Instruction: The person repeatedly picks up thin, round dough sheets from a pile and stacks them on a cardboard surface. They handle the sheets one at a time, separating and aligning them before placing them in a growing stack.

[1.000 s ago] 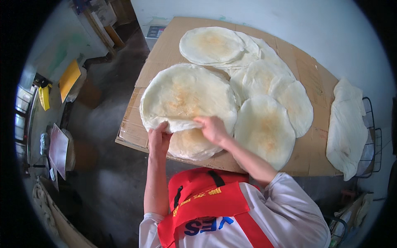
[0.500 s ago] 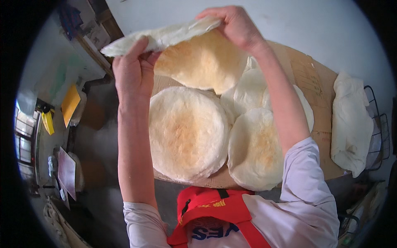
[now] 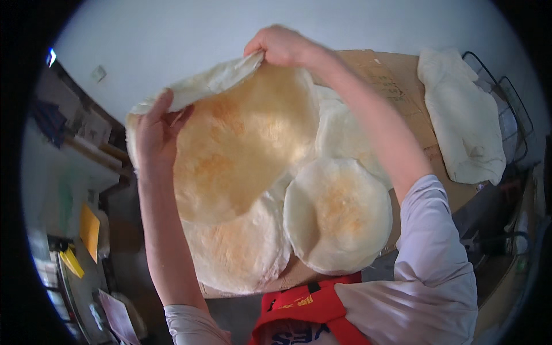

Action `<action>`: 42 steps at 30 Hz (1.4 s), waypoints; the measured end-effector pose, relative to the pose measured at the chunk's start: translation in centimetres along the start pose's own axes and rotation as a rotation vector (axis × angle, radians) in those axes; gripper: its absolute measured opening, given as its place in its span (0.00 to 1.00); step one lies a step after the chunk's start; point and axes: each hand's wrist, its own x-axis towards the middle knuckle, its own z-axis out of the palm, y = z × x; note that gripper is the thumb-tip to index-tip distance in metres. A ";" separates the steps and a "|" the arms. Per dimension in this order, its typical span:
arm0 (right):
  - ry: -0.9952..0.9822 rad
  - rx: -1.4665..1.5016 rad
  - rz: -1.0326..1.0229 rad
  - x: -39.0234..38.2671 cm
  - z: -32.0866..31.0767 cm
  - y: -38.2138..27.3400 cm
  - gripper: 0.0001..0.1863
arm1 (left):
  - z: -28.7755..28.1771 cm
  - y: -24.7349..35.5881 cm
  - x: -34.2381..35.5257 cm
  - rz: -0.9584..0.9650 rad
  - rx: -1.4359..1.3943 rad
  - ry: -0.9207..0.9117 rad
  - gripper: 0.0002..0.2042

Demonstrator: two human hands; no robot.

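Upper centre of frame: large round flatbread (image 3: 241,144) held up in the air, hanging by its top rim, toasted face toward the camera, lower edge drooping over the breads beneath. Left hand (image 3: 154,129) at centre left, fingers curled shut over the rim, pinching it. Right hand (image 3: 282,46) at top centre, closed in a pinch on the rim's far end. Both arms raised, pale sleeves and a red apron (image 3: 305,313) at the bottom edge. Below the lifted piece, centre to lower centre: second flatbread (image 3: 236,253) flat on the cardboard sheet (image 3: 402,80), overlapped on its right by a smaller round flatbread (image 3: 338,215); another pale one (image 3: 345,135) partly hidden behind the right forearm. Folded white cloth (image 3: 466,121) at upper right, on the cardboard's far end, beside a dark wire rack (image 3: 512,103). Step in hand, by the look of it: mid-lift of the top bread off the pile, weight fully carried by two rim pinches. Next move likely calls for keeping both grips level and spread so the thin sheet does not tear or fold, then carrying it clear of the pile before lowering flat. Destination not visible.
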 end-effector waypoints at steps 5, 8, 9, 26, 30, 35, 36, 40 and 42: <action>0.308 -0.064 0.111 -1.7 -3.3 8.1 0.19 | 9.1 -3.7 3.3 0.037 -0.022 -0.094 0.07; 0.407 -0.112 0.119 -4.2 -7.3 11.0 0.19 | 14.1 -6.7 4.4 0.074 -0.141 -0.231 0.06; 0.426 -0.155 0.142 -6.3 -8.8 12.5 0.18 | 16.1 -8.9 4.7 0.031 -0.203 -0.295 0.06; 0.290 0.137 0.679 -26.0 11.2 6.5 0.13 | -21.1 -7.6 -20.8 -0.153 0.302 0.438 0.09; 0.117 0.400 0.411 -22.1 20.8 -7.8 0.13 | -30.4 -8.6 -33.5 -0.391 0.403 0.893 0.09; -0.312 0.312 0.031 -22.1 30.2 -25.4 0.31 | -29.5 -12.1 -36.7 -0.612 0.061 0.507 0.12; -0.357 0.244 0.019 -22.1 31.3 -27.8 0.35 | -29.6 -12.7 -36.5 -0.584 0.001 0.452 0.13; -0.237 -0.026 0.028 -23.5 36.0 -31.1 0.28 | -29.6 -11.9 -35.7 -0.516 -0.151 0.315 0.14; -0.136 -0.073 0.006 -23.3 36.5 -30.4 0.19 | -28.5 -10.6 -34.6 -0.495 -0.179 0.230 0.14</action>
